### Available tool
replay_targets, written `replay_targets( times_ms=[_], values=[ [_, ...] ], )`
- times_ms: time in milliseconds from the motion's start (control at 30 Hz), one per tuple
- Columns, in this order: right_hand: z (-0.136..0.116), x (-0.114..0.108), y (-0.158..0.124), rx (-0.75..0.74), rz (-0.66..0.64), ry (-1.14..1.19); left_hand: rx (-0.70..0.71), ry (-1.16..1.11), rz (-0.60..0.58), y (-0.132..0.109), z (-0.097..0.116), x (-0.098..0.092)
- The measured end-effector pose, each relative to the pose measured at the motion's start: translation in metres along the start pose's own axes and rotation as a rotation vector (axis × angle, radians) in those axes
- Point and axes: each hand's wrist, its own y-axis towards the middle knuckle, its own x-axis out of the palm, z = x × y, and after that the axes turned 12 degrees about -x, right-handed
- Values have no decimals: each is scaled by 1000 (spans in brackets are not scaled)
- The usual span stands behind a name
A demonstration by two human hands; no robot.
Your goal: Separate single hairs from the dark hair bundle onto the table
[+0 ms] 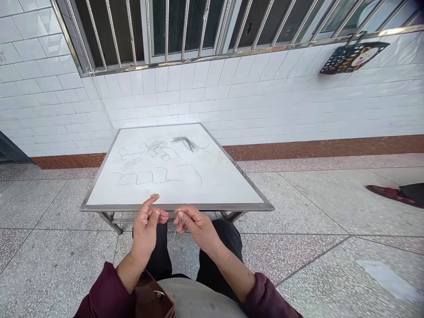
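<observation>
My left hand hovers just in front of the near edge of a low white table, thumb raised and the other fingers curled in; nothing shows in it. Close to its right, my right hand is pinched on a thin wire that hangs down a little from the fingers. On the tabletop lie bent wire shapes in a zigzag line, a tangle of wire farther back, and a dark bundle of thin strands at the far side.
The table has a metal rim and legs and stands against a white tiled wall under a barred window. A dark basket hangs on the bars at right. Another person's red shoe rests on the speckled floor at right.
</observation>
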Motion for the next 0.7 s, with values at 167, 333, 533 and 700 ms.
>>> replay_targets(
  times_ms=[167, 333, 533, 700],
  values=[
    [-1, -6, 0, -27, 22, -53, 33, 83, 4, 1, 7, -8],
    [-3, -16, 2, -21, 122, -43, 140, 45, 141, 7, 9, -22],
    [-5, -8, -2, -11, 77, -69, 144, 228, 18, 2, 9, -17],
    [-2, -4, -8, -46, -24, -141, 104, 298, -34, -2, 9, -12]
  ],
)
